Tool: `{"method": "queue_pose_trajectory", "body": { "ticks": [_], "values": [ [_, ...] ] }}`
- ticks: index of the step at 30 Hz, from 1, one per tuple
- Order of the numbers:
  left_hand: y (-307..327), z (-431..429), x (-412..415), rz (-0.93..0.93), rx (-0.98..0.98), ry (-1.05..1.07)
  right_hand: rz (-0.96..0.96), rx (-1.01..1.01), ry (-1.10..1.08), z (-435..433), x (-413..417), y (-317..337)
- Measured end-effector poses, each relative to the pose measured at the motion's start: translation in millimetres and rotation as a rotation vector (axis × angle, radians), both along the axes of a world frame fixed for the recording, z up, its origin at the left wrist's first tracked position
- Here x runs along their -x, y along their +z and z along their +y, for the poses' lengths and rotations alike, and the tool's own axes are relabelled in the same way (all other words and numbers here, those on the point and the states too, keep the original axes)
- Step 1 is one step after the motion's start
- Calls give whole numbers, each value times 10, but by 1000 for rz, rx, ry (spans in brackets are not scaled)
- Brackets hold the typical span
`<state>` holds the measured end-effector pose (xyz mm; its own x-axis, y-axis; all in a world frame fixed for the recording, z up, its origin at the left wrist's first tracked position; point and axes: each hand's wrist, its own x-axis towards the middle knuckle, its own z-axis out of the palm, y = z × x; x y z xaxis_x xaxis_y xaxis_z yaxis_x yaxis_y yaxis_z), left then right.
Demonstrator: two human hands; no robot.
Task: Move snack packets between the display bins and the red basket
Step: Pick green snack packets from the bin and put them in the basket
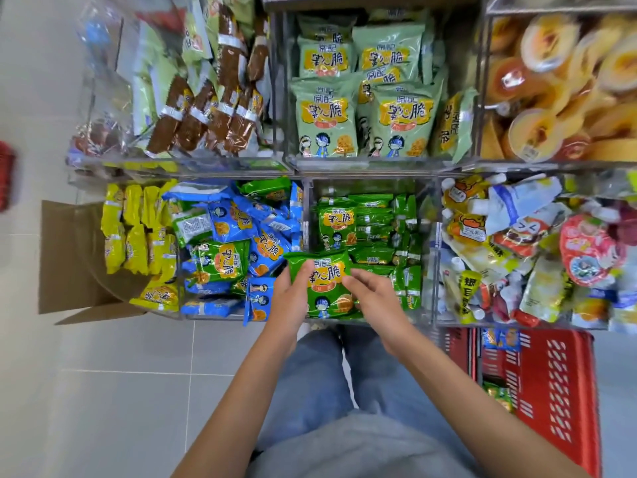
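A green snack packet (327,288) sits at the front of the middle lower display bin (370,188), which holds several more green packets. My left hand (293,294) grips the packet's left side, fingers curled over its face. My right hand (374,294) touches its right edge with bent fingers. The red basket (551,381) stands on the floor at the lower right, with a blue packet (499,339) and a green packet (499,395) inside it.
The bin to the left holds mixed blue, green and yellow packets (227,243), beside an open cardboard box (69,257). The right bin holds drink pouches (517,250). The upper bins hold pale green packets (362,98), brown sticks and cakes. Grey tiled floor below.
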<state>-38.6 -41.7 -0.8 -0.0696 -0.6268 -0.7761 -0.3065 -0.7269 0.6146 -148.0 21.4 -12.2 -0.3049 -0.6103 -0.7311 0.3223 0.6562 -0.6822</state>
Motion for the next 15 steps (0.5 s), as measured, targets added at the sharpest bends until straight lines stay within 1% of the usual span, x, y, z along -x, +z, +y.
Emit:
{"method": "queue_pose_trajectory", "body": {
  "ticks": [3,7,10,13,15],
  "values": [
    [-30,-15,-79,26,-79,139,8,-4,9,-107,116,-93],
    [-133,-41,-208,-8,-128,236,184,-108,6,-446,348,-436],
    [-261,-52,-305,-12,-140,256,305,-219,121,-712,452,-773],
    [-364,-53,-350,-36,-146,288,362,-340,249,-889,464,-1134],
    [-418,-35,-376,-38,-158,313,431,-375,330,-954,431,-1292]
  ]
}}
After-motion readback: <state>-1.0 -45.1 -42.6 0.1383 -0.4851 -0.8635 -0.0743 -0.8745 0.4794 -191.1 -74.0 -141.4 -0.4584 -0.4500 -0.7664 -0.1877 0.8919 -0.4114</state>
